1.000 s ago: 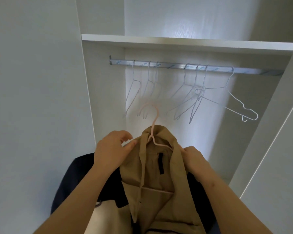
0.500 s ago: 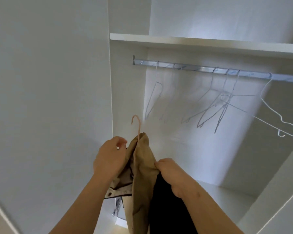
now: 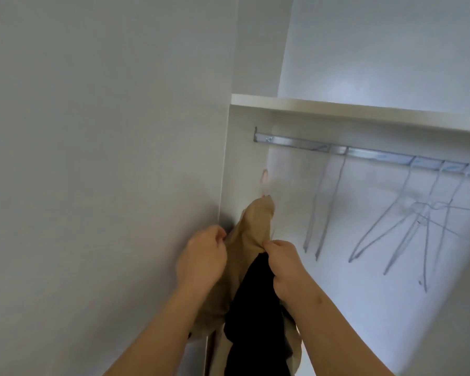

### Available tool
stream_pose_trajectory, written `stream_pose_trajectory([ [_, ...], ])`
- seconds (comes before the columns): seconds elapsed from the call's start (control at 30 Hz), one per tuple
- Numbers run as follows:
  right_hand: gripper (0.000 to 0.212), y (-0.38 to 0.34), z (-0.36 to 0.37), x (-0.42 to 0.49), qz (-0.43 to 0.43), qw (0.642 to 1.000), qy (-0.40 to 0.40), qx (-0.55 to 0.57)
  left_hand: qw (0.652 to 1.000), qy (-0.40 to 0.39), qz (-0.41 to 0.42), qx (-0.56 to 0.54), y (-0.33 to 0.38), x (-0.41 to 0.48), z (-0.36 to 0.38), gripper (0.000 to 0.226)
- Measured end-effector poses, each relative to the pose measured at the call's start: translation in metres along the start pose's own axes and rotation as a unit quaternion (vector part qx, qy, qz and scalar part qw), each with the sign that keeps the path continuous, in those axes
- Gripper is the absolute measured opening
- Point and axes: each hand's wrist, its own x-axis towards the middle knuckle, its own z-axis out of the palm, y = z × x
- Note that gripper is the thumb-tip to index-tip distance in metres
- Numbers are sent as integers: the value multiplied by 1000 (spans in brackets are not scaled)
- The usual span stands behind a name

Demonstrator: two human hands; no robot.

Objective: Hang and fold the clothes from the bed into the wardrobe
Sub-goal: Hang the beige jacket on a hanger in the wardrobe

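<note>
A tan jacket (image 3: 253, 234) on a pink hanger (image 3: 265, 177) is being gripped by the left hand (image 3: 201, 257) and right hand (image 3: 286, 267) and raised nearer the rail (image 3: 364, 152) at one o'clock; hanging is being approached.

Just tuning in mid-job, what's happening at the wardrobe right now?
A person holds a tan garment up inside the wardrobe, left hand and right hand gripping it near the top. Its pink hanger hook is blurred, below the left end of the rail, not yet hooked on. Empty wire hangers hang further right.
</note>
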Motion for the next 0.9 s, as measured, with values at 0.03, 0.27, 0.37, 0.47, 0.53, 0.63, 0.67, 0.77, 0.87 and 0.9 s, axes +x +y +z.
stream_pose_trajectory([
  [0.03, 22, -7, 6, 9, -10, 1000, 3, -1, 999, 11, 15, 32, -1, 7, 0, 26],
  [0.27, 30, -52, 34, 66, -71, 995, 61, -45, 998, 39, 44, -31, 9, 51, 6, 35],
  [0.37, 33, -71, 32, 87, -89, 992, 75, -58, 994, 33, 28, -97, 21, 71, 10, 35],
  [0.47, 37, -88, 25, 111, -109, 989, 77, -68, 988, 27, 11, -152, 33, 93, 19, 33],
  [0.53, 38, -95, 22, 129, -116, 988, 75, -64, 983, 28, 2, -184, 38, 106, 26, 31],
  [0.63, 35, -107, 16, 159, -120, 989, 74, -48, 976, 24, -6, -215, 47, 131, 40, 28],
  [0.67, 34, -111, 15, 169, -120, 989, 72, -44, 974, 18, -13, -223, 50, 139, 45, 26],
  [0.77, 36, -123, 14, 194, -123, 990, 64, -23, 964, 8, -35, -263, 56, 160, 57, 25],
  [0.87, 27, -127, 20, 220, -125, 991, 50, 10, 949, 9, -61, -309, 57, 174, 67, 24],
  [0.9, 26, -124, 24, 229, -121, 992, 40, 23, 946, 11, -69, -317, 56, 178, 71, 25],
])
